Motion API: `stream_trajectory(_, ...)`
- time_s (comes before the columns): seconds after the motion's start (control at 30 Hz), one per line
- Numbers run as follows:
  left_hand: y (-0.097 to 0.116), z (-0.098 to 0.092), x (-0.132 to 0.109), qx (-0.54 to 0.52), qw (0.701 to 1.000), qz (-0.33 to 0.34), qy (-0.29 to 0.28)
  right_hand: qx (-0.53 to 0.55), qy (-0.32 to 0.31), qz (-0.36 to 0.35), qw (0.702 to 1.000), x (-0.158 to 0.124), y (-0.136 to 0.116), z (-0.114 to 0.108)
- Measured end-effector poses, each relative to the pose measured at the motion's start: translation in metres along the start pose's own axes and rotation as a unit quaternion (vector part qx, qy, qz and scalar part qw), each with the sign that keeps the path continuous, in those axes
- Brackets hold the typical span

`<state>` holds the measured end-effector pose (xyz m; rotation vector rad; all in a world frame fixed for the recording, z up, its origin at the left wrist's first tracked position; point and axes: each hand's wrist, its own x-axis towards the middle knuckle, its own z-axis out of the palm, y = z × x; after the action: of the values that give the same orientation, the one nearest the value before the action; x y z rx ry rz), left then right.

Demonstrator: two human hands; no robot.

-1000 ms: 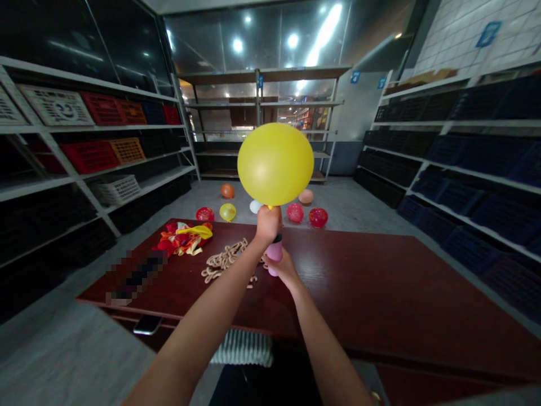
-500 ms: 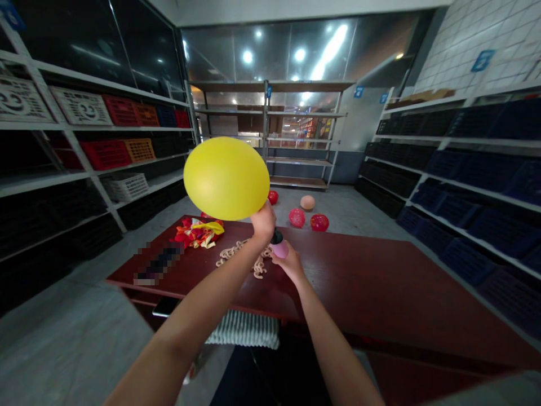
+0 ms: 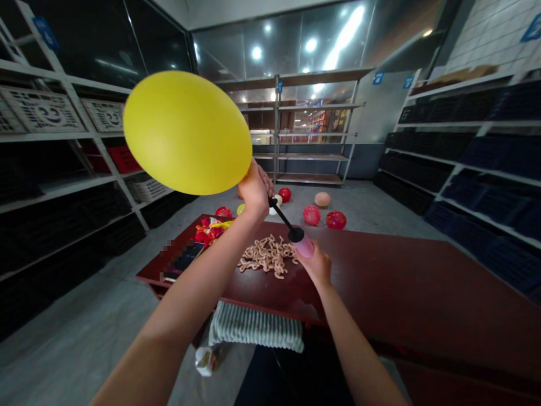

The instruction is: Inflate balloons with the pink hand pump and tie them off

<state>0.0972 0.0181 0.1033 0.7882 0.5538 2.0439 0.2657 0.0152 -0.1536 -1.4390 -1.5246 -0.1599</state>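
A large inflated yellow balloon (image 3: 188,132) is up at the left, its lower right end at my left hand (image 3: 255,189), whose fingers are wrapped round the neck area. Below and to the right, my right hand (image 3: 316,262) grips the pink body of a hand pump (image 3: 303,246). A black rod of the pump runs from the pink body up to my left hand. The balloon's neck and the pump's tip are hidden by my left hand. Beneath the hands, a pile of beige twisted balloons (image 3: 268,256) lies on the dark red table (image 3: 380,276).
Uninflated red and yellow balloons (image 3: 207,232) and a dark, pixelated item lie at the table's left. Inflated balloons (image 3: 311,215) rest on the floor beyond. A grey ribbed cloth (image 3: 256,328) hangs at the near edge. Shelves with crates (image 3: 42,110) stand on both sides.
The yellow balloon looks bigger and has moved up and left. The pump has been drawn out, showing its black rod, with my hands farther apart. The view has shifted.
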Motion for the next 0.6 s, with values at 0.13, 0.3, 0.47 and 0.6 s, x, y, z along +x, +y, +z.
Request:
stream_trajectory(0.13,-0.01,-0.01,0.008,0.023,0.998,0.015,-0.053,-0.03,0.012,-0.018,0.999,-0.007,0.001,0.001)
stream_trajectory(0.3,-0.04,-0.02,0.018,0.048,0.999,0.01,-0.002,-0.051,-0.012,0.005,0.999,-0.006,0.003,0.002)
stream_trajectory(0.47,-0.1,-0.034,0.009,0.062,0.995,-0.051,0.052,-0.076,-0.042,0.015,0.996,-0.003,0.004,0.005)
stream_trajectory(0.6,-0.142,-0.04,-0.017,0.065,0.99,-0.1,0.075,-0.094,-0.056,0.028,0.994,-0.002,0.003,0.004)
